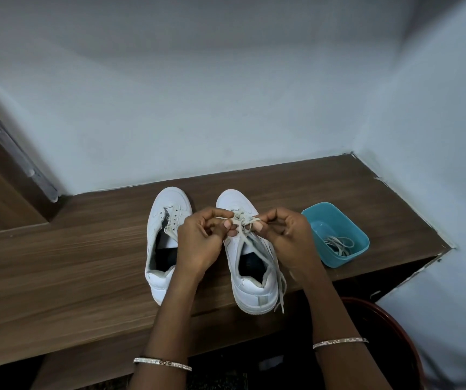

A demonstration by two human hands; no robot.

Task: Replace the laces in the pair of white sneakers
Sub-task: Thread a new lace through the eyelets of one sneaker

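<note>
Two white sneakers stand side by side on a wooden table (57, 263), toes toward the wall. The left sneaker (164, 220) has bare eyelets and no lace. The right sneaker (251, 288) carries a pale lace (271, 260) crossed near the toe, its two ends trailing back over the heel and table edge. My left hand (201, 240) and my right hand (285, 235) hover over the right sneaker's eyelets, each pinching a stretch of that lace between thumb and fingers.
A teal plastic tub (352, 229) holding a coiled lace (340, 244) stands just right of the right sneaker. Walls close the table at the back and right. A dark red round object (395, 333) sits below the table's front right.
</note>
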